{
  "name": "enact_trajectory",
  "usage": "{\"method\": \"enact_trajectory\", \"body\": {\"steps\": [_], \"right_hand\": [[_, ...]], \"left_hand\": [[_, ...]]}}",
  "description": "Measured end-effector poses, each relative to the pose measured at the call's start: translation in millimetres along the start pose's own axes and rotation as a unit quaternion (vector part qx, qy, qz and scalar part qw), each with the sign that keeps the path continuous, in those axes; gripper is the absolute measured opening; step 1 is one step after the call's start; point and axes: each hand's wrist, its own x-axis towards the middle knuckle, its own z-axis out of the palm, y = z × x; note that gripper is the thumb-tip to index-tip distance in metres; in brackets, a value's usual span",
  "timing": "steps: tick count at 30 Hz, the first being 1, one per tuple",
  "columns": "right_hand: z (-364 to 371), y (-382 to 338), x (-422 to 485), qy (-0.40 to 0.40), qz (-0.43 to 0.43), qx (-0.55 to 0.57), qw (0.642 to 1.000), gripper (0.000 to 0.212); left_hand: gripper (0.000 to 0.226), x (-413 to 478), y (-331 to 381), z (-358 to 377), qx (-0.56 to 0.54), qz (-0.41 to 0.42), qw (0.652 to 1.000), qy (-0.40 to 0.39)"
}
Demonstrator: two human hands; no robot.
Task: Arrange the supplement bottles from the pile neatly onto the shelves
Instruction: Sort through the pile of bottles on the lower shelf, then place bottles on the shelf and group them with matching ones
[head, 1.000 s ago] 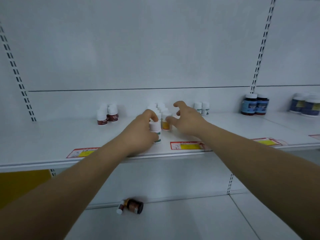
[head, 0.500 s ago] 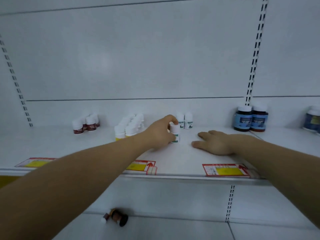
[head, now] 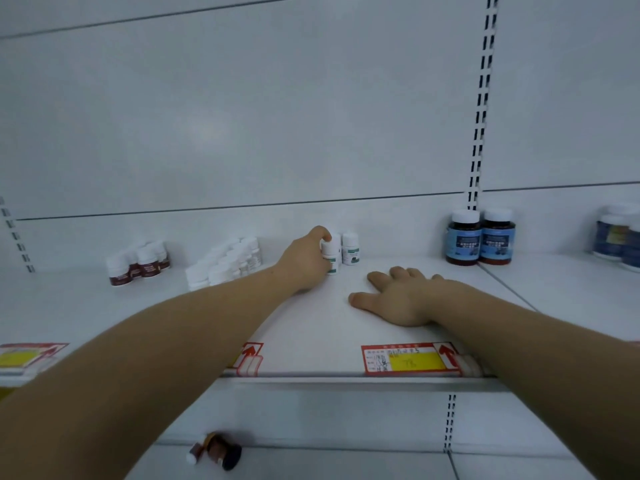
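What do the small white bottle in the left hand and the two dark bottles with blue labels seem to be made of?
Small white bottle: probably opaque plastic, matte; evenly white, no glare.
Dark bottles: brown plastic or glass, cannot tell which; slightly glossy sides, white caps that look plastic.

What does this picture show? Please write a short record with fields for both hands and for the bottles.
left hand: grips a small white bottle, upright
right hand: flat on the shelf, holds nothing
beside held bottle: one similar white bottle, on its right
further right: two dark bottles with blue labels
lower shelf: one brown bottle lying on its side
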Motion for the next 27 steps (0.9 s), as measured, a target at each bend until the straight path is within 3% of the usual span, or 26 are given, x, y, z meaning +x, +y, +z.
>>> {"method": "enact_trajectory", "body": {"steps": [7,12,19,27], "right_hand": [[0.6,-0.5,0.2,0.005,-0.002,0.003,1.000,0.083],[1.6,0.3,-0.9,0.006,-0.004,0.012,1.000,0.084],[-12.9,-0.8,-5.0,-0.024,-0.005,0.033,0.999,0.087],[-18.0,-71.8,-52.5,0.079,-0.067,0.043,0.994,0.076]], "left_hand": [[0.047,6.0,1.3,0.6,0.007,-0.017,1.000,-0.002],[0.069,-8.8,6.8,-13.1,0.035,-0.065,0.996,-0.039],[0.056,-86.9,17.4,-52.3,0.105,-0.053,0.985,-0.127],[0.054,-193.6,6.3,-99.9,0.102,-0.029,0.987,-0.120]]}}
